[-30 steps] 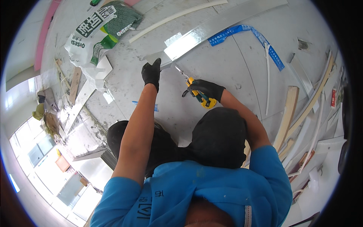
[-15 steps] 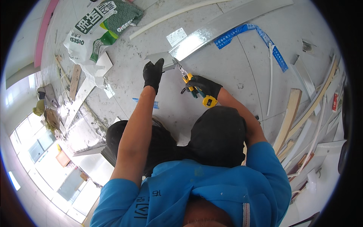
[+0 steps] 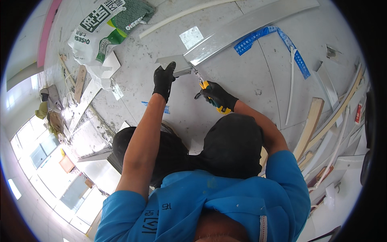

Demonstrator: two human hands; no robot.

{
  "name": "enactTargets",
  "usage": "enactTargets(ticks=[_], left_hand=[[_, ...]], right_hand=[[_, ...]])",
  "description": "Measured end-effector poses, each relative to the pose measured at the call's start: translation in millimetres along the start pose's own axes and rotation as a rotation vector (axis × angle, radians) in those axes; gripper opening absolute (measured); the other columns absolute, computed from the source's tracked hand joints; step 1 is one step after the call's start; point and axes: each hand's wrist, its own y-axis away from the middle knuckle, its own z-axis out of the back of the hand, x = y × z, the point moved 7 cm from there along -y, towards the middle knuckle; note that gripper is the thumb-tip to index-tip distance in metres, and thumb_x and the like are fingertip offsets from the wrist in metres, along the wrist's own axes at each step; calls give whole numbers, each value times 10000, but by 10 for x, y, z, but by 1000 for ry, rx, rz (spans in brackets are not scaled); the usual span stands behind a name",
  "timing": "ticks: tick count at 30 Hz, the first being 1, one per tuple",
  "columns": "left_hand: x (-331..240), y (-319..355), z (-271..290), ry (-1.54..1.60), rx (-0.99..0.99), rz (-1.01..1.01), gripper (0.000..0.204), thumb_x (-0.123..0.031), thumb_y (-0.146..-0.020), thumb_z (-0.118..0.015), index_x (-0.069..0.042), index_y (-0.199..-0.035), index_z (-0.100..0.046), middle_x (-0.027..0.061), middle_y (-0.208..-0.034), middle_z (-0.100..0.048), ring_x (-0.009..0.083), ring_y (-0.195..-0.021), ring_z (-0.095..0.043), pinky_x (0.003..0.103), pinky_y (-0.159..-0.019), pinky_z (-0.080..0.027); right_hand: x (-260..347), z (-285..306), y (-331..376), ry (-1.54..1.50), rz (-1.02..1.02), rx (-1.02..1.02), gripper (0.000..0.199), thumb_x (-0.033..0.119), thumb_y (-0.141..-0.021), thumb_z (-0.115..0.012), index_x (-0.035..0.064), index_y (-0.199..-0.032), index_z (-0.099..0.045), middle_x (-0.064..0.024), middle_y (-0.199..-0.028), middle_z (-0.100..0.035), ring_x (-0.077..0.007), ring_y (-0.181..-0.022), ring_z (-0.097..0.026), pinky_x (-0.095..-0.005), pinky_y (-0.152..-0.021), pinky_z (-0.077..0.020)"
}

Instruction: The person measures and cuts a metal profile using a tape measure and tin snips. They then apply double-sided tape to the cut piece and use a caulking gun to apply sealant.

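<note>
A long silver metal strip [image 3: 246, 34] runs from in front of my hands toward the far right. At its near end, a short bent metal section [image 3: 176, 62] angles off to the left; whether the two are still joined I cannot tell. My left hand [image 3: 164, 82], in a black glove, is closed around the edge of this short section, thumb on top. My right hand [image 3: 219, 97], also gloved, grips snips [image 3: 204, 84] with yellow and green handles. Their metal jaws are at the bend between the short section and the long strip.
A white and green sack [image 3: 109, 36] lies at the far left. Blue printed tape [image 3: 258, 34] curls beside the strip. Wooden battens [image 3: 309, 127] and metal and plastic offcuts [image 3: 328, 82] lie along the right. A flat wooden piece [image 3: 80, 82] rests at left.
The snips and my right hand have turned and shifted slightly right, with the jaws staying near the bend. My left hand keeps its hold on the short section.
</note>
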Motion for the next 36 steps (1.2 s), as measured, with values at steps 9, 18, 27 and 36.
enactTargets(ticks=[9,18,27,36], left_hand=[[66,118,-87,12,39,21,424,-386,-879,-734,-21,-1086,-679,69,-937,-691,167,-789,-661,309,-677,-550],[89,88,-113,77,74,34,405,-353,-886,-729,-9,-1094,-682,74,-970,-685,172,-823,-649,331,-698,-556],[235,112,-107,187,31,40,388,-344,-864,-766,-16,-1060,-698,54,-925,-689,161,-799,-652,326,-712,-571],[107,48,-114,81,69,-16,378,-336,-857,-769,-6,-1033,-710,56,-904,-695,147,-801,-651,307,-697,-558]], right_hand=[[-23,38,84,-40,-124,-72,239,274,-950,-641,53,-979,-553,-22,-722,-574,-114,-586,-546,-281,-543,-458],[-73,136,20,148,-229,-186,290,303,-918,-680,41,-962,-565,-39,-675,-587,-136,-541,-573,-297,-495,-478],[252,278,118,928,-129,-191,519,529,-868,-650,11,-834,-661,-142,-747,-676,-276,-715,-673,-395,-726,-524],[456,342,269,547,-296,-74,369,304,-865,-741,-21,-1014,-649,-122,-790,-690,-183,-715,-694,-305,-659,-554]])
